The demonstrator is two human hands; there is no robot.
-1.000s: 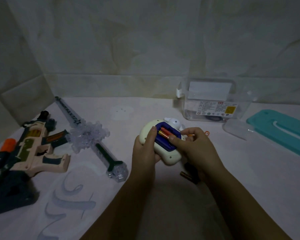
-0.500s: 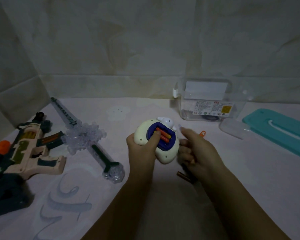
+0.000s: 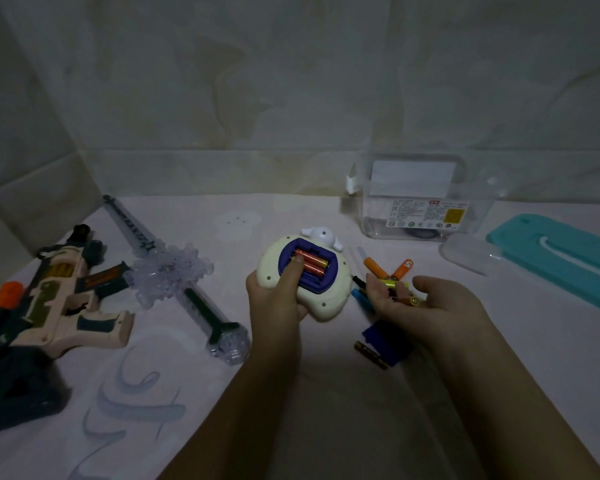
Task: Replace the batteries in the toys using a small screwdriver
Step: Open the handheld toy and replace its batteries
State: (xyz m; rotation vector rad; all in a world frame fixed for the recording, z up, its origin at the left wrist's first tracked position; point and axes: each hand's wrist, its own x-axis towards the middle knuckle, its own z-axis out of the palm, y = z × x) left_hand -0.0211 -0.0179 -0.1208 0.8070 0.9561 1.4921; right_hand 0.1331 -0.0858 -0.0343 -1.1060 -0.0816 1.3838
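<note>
My left hand [image 3: 279, 299] grips a cream, rounded toy [image 3: 336, 289] turned bottom up. Its blue battery bay is open, with red-orange batteries [image 3: 314, 263] lying inside and my left thumb pressing on them. To the right of the toy, my right hand [image 3: 430, 306] rests palm up on the table and holds a yellowish battery [image 3: 404, 299] in its fingers. Two orange batteries [image 3: 390, 268] lie just beyond that hand. A dark blue battery cover [image 3: 383, 341] and a dark battery [image 3: 371, 355] lie under my right wrist. A small screwdriver [image 3: 361, 289] with a blue handle lies beside the toy.
A toy gun [image 3: 59, 299] and a clear toy sword [image 3: 174, 271] lie at the left. A clear plastic box [image 3: 420, 199] stands at the back right by the wall, with its clear lid [image 3: 468, 252] and a teal tray [image 3: 561, 258] to the right.
My right hand left the battery bay and moved right and down to the table, now palm up with a battery. My left thumb moved onto the batteries in the bay.
</note>
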